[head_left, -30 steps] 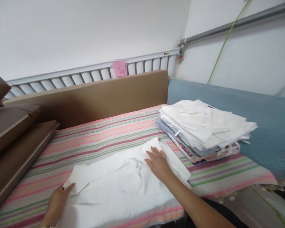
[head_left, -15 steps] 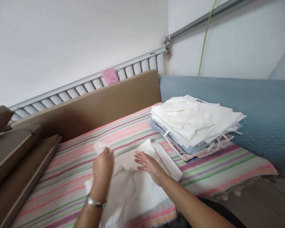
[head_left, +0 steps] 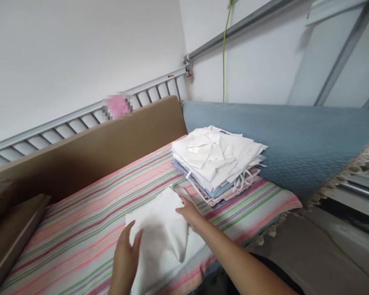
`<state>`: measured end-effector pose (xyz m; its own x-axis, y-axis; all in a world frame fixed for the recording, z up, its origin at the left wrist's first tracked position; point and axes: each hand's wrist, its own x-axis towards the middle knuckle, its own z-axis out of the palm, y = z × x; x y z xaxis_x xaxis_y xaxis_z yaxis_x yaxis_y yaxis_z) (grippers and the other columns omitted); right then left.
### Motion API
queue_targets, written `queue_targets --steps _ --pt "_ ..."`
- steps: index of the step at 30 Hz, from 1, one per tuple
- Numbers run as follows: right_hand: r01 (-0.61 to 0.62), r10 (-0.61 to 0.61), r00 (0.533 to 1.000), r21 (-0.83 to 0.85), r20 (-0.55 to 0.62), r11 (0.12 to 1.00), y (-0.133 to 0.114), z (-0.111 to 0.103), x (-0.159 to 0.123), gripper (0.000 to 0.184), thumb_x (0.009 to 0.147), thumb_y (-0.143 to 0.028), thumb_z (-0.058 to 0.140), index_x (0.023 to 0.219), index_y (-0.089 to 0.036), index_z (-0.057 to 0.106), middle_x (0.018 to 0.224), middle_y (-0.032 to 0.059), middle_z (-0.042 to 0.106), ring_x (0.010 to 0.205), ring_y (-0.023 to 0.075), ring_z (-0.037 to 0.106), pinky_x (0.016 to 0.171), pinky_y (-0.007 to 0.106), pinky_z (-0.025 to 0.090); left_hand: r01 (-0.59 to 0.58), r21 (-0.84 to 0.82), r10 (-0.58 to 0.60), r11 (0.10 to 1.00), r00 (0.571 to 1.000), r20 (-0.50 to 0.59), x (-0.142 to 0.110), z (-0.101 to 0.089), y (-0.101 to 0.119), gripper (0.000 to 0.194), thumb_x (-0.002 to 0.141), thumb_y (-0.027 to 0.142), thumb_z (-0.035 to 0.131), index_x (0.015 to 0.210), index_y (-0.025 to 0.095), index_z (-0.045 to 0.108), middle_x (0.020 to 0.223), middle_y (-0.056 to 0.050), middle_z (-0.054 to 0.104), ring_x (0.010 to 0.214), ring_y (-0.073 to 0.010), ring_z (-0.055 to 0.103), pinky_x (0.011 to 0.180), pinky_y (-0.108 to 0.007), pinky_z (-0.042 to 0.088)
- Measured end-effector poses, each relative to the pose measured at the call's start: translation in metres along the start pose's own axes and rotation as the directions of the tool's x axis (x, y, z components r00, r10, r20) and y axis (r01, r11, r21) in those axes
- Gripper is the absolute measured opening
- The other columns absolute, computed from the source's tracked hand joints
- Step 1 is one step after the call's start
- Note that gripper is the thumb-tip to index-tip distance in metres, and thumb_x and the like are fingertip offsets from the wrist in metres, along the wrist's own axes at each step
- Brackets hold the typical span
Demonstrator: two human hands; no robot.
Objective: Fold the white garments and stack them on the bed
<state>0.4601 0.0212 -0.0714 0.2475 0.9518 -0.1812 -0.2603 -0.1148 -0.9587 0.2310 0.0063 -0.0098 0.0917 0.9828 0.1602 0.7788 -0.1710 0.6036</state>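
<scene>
A partly folded white cloth (head_left: 160, 229) lies on the striped cover in front of me, with creases and a raised flap on its right side. At its left edge is my left hand (head_left: 126, 252), thumb and fingers apart, holding nothing. My right hand (head_left: 190, 215) pinches the cloth's upper right edge between thumb and fingers. Just beyond that hand stands a stack of folded clothes (head_left: 215, 155), white on top with blue and pink layers below. White ties hang from the stack's near right side.
A striped cover (head_left: 89, 229) with a fringed front edge spreads beneath everything. Behind it stand a brown padded panel (head_left: 135, 127) and a blue padded backrest (head_left: 283, 131). Brown boards (head_left: 18, 233) lie at the left. A radiator (head_left: 76, 125) runs along the wall.
My left hand has let go of a white piece of cloth and opened. My right hand has closed on the cloth's right edge. The view has turned to the right.
</scene>
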Motion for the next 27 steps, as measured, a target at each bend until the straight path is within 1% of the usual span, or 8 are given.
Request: queue_targets --steps 3,6,9,14,18,23,25,27 --pt "0.082 -0.082 0.997 -0.094 0.003 0.992 -0.01 0.0 0.004 0.061 0.058 -0.009 0.054 0.118 -0.019 0.057 0.098 0.0043 0.068 0.09 0.0208 0.062 0.078 0.031 0.048 0.036 0.04 -0.034 0.999 0.999 -0.036 -0.015 0.003 -0.051 0.062 0.081 0.053 0.04 0.129 0.013 0.043 0.138 -0.015 0.044 0.13 -0.0288 0.038 0.108 -0.047 0.031" --pt "0.126 -0.124 0.992 -0.128 0.028 0.984 -0.022 -0.008 0.01 0.059 0.062 -0.011 0.052 0.121 -0.02 0.056 0.095 0.0028 0.069 0.085 0.0193 0.063 0.074 0.029 0.049 -0.098 0.125 0.102 0.987 0.995 -0.023 -0.027 0.019 -0.069 0.056 0.087 0.046 0.032 0.132 0.014 0.041 0.144 -0.013 0.038 0.137 -0.0249 0.024 0.113 -0.045 0.023" --pt "0.1 -0.105 0.994 -0.213 -0.011 0.972 -0.024 -0.021 0.016 0.059 0.061 -0.007 0.049 0.118 -0.017 0.058 0.09 0.0026 0.07 0.08 0.0185 0.063 0.071 0.028 0.049 -0.195 0.254 0.194 0.947 0.981 0.028 -0.031 0.035 -0.061 0.054 0.089 0.043 0.029 0.135 0.017 0.04 0.146 -0.011 0.035 0.139 -0.0251 0.021 0.111 -0.048 0.025" --pt "0.099 -0.111 0.994 -0.33 -0.019 0.939 -0.015 -0.034 0.022 0.059 0.06 -0.003 0.048 0.116 -0.018 0.059 0.089 0.0012 0.07 0.082 0.0181 0.064 0.072 0.028 0.05 -0.231 0.423 0.246 0.876 0.969 0.021 -0.035 0.047 -0.042 0.049 0.09 0.042 0.03 0.136 0.025 0.038 0.147 -0.008 0.034 0.138 -0.028 0.023 0.105 -0.055 0.03" --pt "0.111 -0.153 0.987 -0.438 -0.06 0.892 -0.02 -0.04 0.019 0.059 0.064 -0.002 0.049 0.121 -0.017 0.055 0.109 0.0054 0.066 0.1 0.0199 0.059 0.089 0.032 0.044 -0.28 0.5 0.305 0.82 0.952 0.034 -0.038 0.056 -0.04 0.047 0.091 0.039 0.032 0.136 0.028 0.037 0.147 -0.009 0.034 0.137 -0.0289 0.024 0.103 -0.056 0.031" --pt "0.14 -0.3 0.948 -0.712 -0.103 0.688 -0.032 -0.04 0.007 0.05 0.079 -0.017 0.052 0.129 -0.015 0.048 0.128 0.0136 0.053 0.121 0.0242 0.045 0.102 0.034 0.029 -0.36 0.566 0.408 0.742 0.912 0.045 -0.046 0.076 -0.047 0.048 0.089 0.036 0.039 0.137 0.03 0.036 0.148 -0.012 0.031 0.137 -0.0304 0.024 0.103 -0.056 0.031" --pt "0.067 -0.259 0.958 -0.785 -0.121 0.615 -0.032 -0.041 0.005 0.046 0.081 -0.025 0.053 0.126 -0.013 0.05 0.125 0.0154 0.055 0.117 0.025 0.048 0.097 0.033 0.034 -0.36 0.552 0.408 0.753 0.912 0.038 -0.048 0.08 -0.049 0.049 0.089 0.036 0.04 0.137 0.03 0.035 0.148 -0.013 0.03 0.138 -0.0306 0.022 0.103 -0.057 0.029" --pt "-0.031 -0.169 0.971 -0.786 -0.171 0.618 -0.03 -0.043 0.006 0.044 0.08 -0.031 0.055 0.119 -0.011 0.054 0.116 0.0169 0.06 0.107 0.0264 0.055 0.088 0.034 0.039 -0.355 0.492 0.389 0.795 0.921 0.037 -0.048 0.08 -0.051 0.048 0.088 0.037 0.04 0.136 0.03 0.038 0.148 -0.012 0.03 0.137 -0.0304 0.023 0.104 -0.058 0.028"
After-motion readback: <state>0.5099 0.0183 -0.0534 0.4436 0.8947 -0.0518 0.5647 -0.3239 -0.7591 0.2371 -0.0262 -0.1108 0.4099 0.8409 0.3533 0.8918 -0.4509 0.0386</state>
